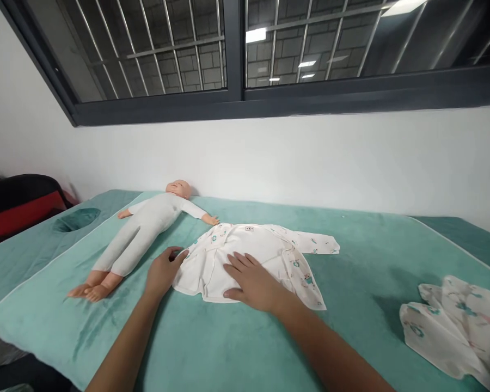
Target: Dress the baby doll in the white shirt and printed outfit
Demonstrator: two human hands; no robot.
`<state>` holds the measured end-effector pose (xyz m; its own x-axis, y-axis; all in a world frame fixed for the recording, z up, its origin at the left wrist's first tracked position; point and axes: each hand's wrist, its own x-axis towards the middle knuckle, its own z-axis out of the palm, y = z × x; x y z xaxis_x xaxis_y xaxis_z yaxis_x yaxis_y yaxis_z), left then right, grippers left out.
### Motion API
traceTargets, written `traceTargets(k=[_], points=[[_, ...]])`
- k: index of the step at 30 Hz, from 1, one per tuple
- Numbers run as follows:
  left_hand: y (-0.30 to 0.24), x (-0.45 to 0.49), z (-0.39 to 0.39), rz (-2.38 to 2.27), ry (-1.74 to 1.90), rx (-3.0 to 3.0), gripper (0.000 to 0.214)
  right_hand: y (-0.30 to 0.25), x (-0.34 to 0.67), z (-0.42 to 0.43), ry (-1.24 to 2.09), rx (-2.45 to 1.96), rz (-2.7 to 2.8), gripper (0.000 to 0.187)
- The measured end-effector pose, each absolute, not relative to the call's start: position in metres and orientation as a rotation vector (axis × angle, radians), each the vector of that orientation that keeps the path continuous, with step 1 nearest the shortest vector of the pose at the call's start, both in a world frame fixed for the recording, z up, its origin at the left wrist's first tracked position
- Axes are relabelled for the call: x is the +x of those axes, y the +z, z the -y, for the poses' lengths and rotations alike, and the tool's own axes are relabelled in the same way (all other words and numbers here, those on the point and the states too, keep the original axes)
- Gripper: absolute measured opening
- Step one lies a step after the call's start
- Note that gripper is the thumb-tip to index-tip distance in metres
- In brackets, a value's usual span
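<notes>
A white baby garment [265,245] with small printed figures lies spread on the teal mat [237,337]. My right hand [251,280] rests flat on its lower part, fingers stretched out. My left hand [163,268] is at the garment's left edge, fingers curled at the hem; whether it pinches the cloth I cannot make out. A baby doll [145,228] in a pale bodysuit lies on its back to the left, head toward the wall, one arm reaching the garment's collar side.
A second crumpled printed garment [453,321] lies at the mat's right front. A white wall and a barred window [228,49] stand behind. A red and black object [16,204] sits at far left, beside a dent in the teal cover [75,219].
</notes>
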<state>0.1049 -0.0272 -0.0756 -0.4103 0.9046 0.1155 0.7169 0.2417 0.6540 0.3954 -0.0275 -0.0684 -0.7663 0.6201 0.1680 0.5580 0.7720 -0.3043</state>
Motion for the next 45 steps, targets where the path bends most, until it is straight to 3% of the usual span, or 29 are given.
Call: traceTargets(k=[6,14,24,27,31,35,38,45], points=[[-0.071,0.103,0.015,-2.114,1.286,1.379,0.03,-0.06,0.372,0.048,0.141,-0.754,2.712,0.06],[-0.075,0.084,-0.028,-2.057,1.628,1.213,0.028,-0.068,0.346,0.065,-0.152,-0.905,2.762,0.011],[-0.082,0.099,-0.002,-2.035,1.881,1.757,0.021,-0.068,0.337,0.065,-0.098,-0.923,2.666,0.01],[-0.078,0.116,0.035,-1.959,1.793,1.934,0.02,-0.068,0.344,0.068,-0.103,-1.065,2.64,0.006],[-0.083,0.137,0.087,-1.619,1.306,2.535,0.024,-0.07,0.379,0.078,-0.087,-1.243,2.504,0.025],[-0.088,0.15,0.113,-1.398,0.856,2.824,0.041,-0.074,0.438,0.09,-0.278,-1.379,2.263,0.037],[-0.089,0.153,0.112,-1.479,0.855,2.818,0.04,-0.076,0.48,0.097,-0.445,-1.489,2.156,0.043],[-0.087,0.152,0.11,-1.563,0.895,2.797,0.028,-0.074,0.524,0.105,-0.454,-1.36,2.2,0.023]])
